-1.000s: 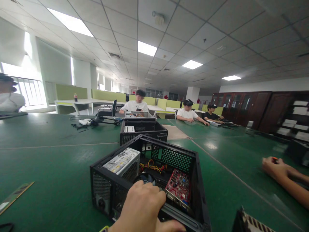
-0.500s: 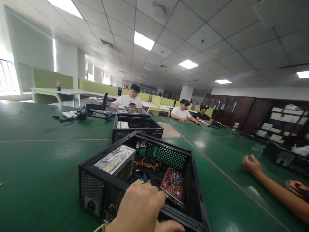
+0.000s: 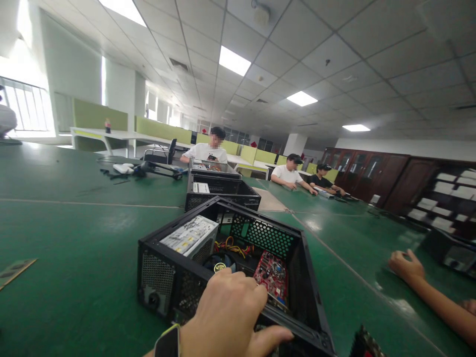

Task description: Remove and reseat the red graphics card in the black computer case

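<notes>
My left hand (image 3: 230, 307), with a smartwatch (image 3: 167, 342) on the wrist, is closed over the near rim of an open black computer case (image 3: 316, 297). Its fingers curl over the edge and the thumb lies along the outside. Inside the case are a silver power supply (image 3: 191, 235), a round fan (image 3: 220, 267), coloured cables (image 3: 234, 246) and a red circuit board (image 3: 273, 275). My right hand is out of view. At the bottom edge, right of the case, a dark part with some red (image 3: 366, 342) pokes in; what supports it is hidden.
Behind stands another open black case (image 3: 223, 201) on the green table (image 3: 92, 238). A memory stick (image 3: 17, 272) lies at the left. At right is another person's arm (image 3: 439, 292). Several people sit around the far side. Cables and a white object (image 3: 123, 168) lie far left.
The view has swung left, so the case appears farther right. The memory stick at left and the dark part at the bottom have come into view. My left hand stays on the rim.
</notes>
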### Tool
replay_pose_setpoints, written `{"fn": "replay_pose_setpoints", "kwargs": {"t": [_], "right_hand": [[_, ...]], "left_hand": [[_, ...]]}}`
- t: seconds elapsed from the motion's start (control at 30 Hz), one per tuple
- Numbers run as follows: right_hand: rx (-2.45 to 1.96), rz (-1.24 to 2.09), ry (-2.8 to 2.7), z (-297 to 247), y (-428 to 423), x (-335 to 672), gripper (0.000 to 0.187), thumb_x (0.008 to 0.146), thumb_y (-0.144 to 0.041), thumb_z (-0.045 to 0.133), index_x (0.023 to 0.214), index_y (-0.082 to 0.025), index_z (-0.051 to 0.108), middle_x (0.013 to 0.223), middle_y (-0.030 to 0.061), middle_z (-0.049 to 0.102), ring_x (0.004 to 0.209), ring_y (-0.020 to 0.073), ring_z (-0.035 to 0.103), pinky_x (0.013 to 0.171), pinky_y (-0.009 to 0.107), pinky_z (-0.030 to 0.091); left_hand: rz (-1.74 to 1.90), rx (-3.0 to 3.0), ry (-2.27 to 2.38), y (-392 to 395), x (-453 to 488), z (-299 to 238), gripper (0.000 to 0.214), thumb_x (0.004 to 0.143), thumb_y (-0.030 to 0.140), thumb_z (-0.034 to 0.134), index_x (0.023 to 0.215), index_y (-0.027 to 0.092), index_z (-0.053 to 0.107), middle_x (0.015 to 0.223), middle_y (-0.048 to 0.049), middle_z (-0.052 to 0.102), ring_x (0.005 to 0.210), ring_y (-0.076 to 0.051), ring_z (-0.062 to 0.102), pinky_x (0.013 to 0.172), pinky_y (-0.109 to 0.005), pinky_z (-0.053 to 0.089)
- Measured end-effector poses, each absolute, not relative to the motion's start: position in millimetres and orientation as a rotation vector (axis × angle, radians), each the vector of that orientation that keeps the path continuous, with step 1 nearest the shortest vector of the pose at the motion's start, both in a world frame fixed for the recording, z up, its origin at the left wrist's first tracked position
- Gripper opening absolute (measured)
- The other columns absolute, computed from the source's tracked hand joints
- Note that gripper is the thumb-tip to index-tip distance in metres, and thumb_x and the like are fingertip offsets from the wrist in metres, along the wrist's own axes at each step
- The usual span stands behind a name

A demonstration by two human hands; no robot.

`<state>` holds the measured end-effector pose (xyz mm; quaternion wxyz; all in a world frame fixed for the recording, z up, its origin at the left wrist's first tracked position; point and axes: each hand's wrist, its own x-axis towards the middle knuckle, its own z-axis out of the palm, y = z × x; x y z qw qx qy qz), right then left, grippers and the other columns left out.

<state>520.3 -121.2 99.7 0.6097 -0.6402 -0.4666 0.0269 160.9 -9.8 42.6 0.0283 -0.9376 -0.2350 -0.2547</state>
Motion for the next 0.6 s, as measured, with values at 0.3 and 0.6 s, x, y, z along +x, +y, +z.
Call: {"fn": "replay_pose_setpoints", "kwargs": {"t": [0.3, 0.6], "right_hand": [[-1.428, 0.116, -1.059, 106.4, -132.6, 546.6, 0.038, 0.082, -0.041, 0.051, 0.051, -0.022, 0.061, 0.074, 0.0070, 0.070, 0.107, 0.0308, 0.062, 0.063, 0.029, 0.054], [-1.440, 0.295, -0.945, 107.3, -160.0, 529.5, 0.035, 0.086, -0.044, 0.047, 0.067, -0.022, 0.067, 0.080, 0.0032, 0.073, 0.087, 0.0269, 0.068, 0.068, 0.040, 0.052]], "left_hand": [[-0.765, -2.842, -0.710, -10.7, 161.8, 41.0, 0.054, 0.079, 0.070, 0.041, 0.067, 0.021, 0.058, 0.067, -0.0047, 0.064, 0.060, -0.023, 0.058, 0.056, -0.034, 0.039], [-0.705, -2.818, -0.696, -12.1, 161.7, 46.0, 0.053, 0.082, 0.067, 0.038, 0.068, 0.020, 0.057, 0.067, -0.0047, 0.063, 0.061, -0.022, 0.058, 0.056, -0.032, 0.035]]}}
